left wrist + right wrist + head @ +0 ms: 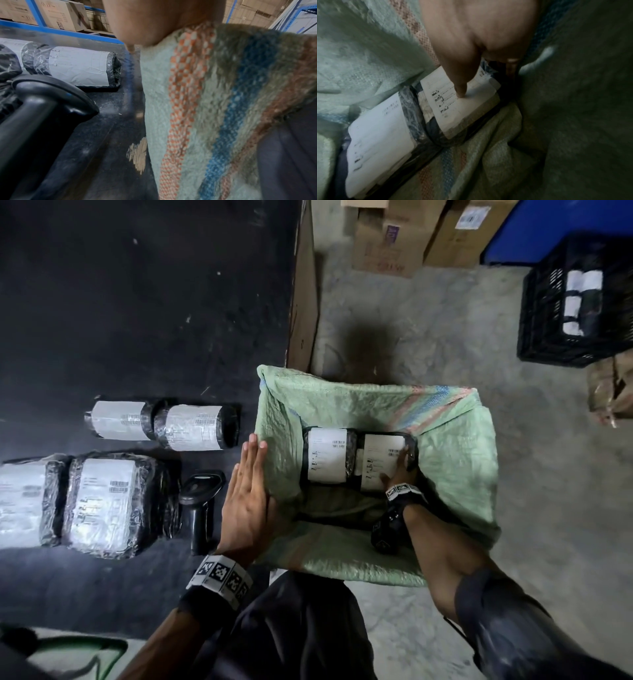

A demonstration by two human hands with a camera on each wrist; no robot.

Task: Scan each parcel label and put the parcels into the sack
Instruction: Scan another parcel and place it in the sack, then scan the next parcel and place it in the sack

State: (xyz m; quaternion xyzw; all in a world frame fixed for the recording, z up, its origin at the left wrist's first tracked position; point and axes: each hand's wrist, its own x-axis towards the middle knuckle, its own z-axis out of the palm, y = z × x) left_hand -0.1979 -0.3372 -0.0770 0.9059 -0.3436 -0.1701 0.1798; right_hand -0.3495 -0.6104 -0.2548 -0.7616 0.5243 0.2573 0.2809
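A green woven sack (455,460) stands open beside the black table (137,302). Two black-wrapped parcels with white labels lie side by side in it. My right hand (402,467) reaches in and holds the right parcel (380,460): the thumb (460,89) presses on its label and the fingers curl over its far edge. The left parcel (327,455) lies free beside it. My left hand (246,484) is flat, fingers straight, against the sack's left wall (197,108). A black scanner (200,501) lies on the table just left of that hand.
Several more labelled parcels lie on the table: two small rolls (118,419) (195,426) and two larger packs (106,501) (20,501). A cardboard sheet (303,302) lines the table's side. Cardboard boxes (394,237) and a black crate (579,302) stand on the concrete floor.
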